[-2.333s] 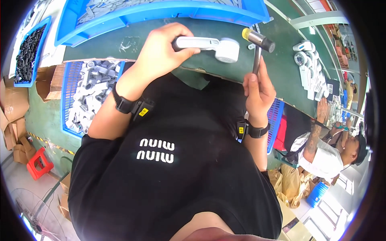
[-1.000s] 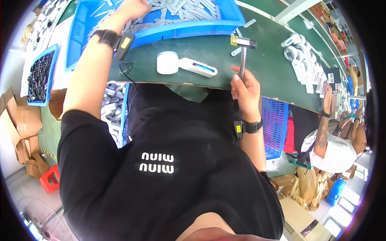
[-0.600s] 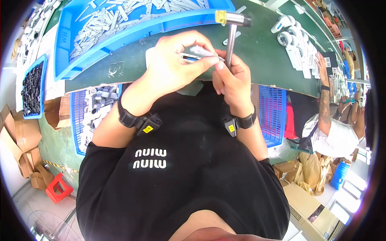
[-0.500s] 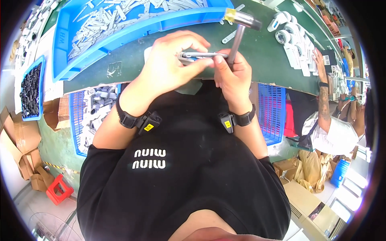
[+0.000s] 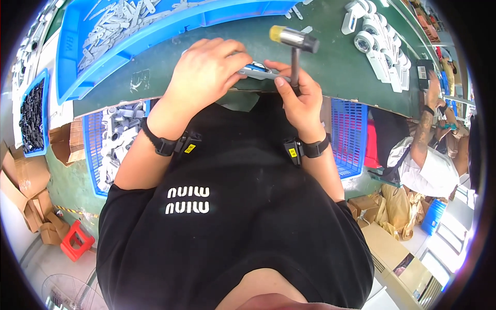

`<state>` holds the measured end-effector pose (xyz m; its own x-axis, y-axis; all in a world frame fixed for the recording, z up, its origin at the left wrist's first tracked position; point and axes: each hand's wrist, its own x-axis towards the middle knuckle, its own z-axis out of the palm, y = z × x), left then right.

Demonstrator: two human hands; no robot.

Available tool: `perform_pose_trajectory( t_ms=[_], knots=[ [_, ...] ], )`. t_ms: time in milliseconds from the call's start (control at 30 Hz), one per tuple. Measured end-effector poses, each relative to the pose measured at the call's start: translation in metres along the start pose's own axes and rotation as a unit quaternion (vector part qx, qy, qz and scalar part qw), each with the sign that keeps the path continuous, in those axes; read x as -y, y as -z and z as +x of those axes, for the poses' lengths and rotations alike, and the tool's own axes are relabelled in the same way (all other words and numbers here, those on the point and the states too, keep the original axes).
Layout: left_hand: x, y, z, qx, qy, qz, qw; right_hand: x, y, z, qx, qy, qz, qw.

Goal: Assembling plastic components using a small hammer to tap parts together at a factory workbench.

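Observation:
A slim grey part [image 5: 262, 75] with a blue-and-white piece along its far side spans the gap between my hands, above the bench's front edge. My left hand [image 5: 202, 72] is closed round the part's left end, its back turned up and hiding that end. With my right hand [image 5: 304, 98] I grip a mallet [image 5: 295, 54], its metal head upright above the fist, one face yellow and the other black. The right thumb and forefinger also hold the part's right end. Most of the mallet's handle is hidden in the palm.
Beyond my hands a blue tray [image 5: 155, 42] holds many grey strips. White-grey assemblies [image 5: 383, 49] lie at the bench's far right, near a co-worker's arm [image 5: 426, 119]. Blue crates [image 5: 347, 137] stand below the bench, and a small bin [image 5: 33, 113] of black parts sits left.
My left hand has turned its back upward and closed over the part's left end. The part now slopes down to the right, showing its blue-and-white side. The mallet has shifted slightly left.

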<state>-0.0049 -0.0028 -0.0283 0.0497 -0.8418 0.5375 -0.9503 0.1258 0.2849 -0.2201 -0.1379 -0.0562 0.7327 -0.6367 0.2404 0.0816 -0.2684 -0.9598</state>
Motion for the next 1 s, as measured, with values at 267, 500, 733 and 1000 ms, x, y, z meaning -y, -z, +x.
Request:
perform_pose_trajectory(
  t_ms=[267,500,733,1000],
  knots=[
    [-0.002,0.000,-0.004,0.003,-0.008,0.000,1.000,-0.005,0.001,-0.004,0.012,0.028,-0.015,0.999],
    [0.003,-0.003,-0.004,-0.008,-0.027,0.002,1.000,-0.010,0.000,-0.006,0.020,0.076,-0.050,0.996],
    [0.007,-0.003,-0.004,-0.010,-0.049,0.004,0.999,-0.009,-0.004,-0.005,0.007,0.120,-0.103,0.987],
    [0.005,-0.002,-0.003,-0.003,-0.054,0.010,0.998,-0.022,-0.007,-0.010,-0.056,0.138,-0.159,0.976]
  ],
)
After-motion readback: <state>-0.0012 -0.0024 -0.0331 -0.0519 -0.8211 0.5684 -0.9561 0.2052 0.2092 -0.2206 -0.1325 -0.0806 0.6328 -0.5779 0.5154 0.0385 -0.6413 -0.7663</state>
